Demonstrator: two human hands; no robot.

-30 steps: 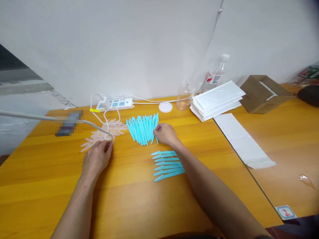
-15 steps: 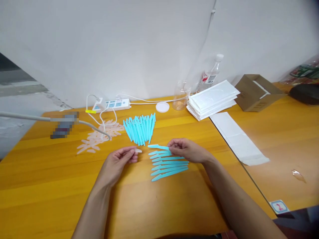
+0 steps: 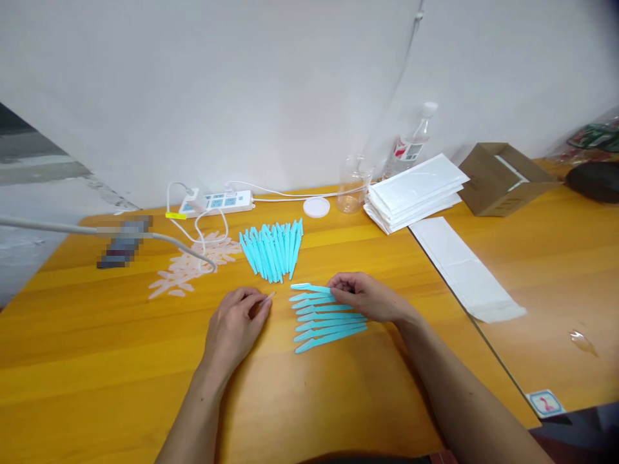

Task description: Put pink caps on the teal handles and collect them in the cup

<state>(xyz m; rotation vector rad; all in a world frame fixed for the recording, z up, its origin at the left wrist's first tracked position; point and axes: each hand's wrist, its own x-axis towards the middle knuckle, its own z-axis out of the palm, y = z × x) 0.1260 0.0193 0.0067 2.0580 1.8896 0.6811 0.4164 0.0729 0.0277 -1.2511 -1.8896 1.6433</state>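
My left hand [image 3: 236,325] is curled, pinching a small pale pink cap [image 3: 267,299] that sticks out toward the right. My right hand [image 3: 365,298] is closed on a turquoise plastic stick [image 3: 309,287], holding it at the top of a neat row of several turquoise sticks [image 3: 329,321] lying side by side on the wooden table [image 3: 97,361]. Behind the hands lies a fanned pile of turquoise sticks [image 3: 272,251]. A scatter of pale pink caps [image 3: 193,265] lies to the left of that pile.
A white power strip [image 3: 217,202] with cables runs along the wall. A white lid [image 3: 316,207], clear jar [image 3: 352,183], bottle [image 3: 411,143], stack of white pouches [image 3: 416,192], one loose pouch [image 3: 464,267] and cardboard box [image 3: 503,177] sit at back right. A grey cable [image 3: 58,227] crosses the left.
Both hands came back from the piles toward me, the left with a pink cap and the right with a turquoise stick, and now rest low by the row.
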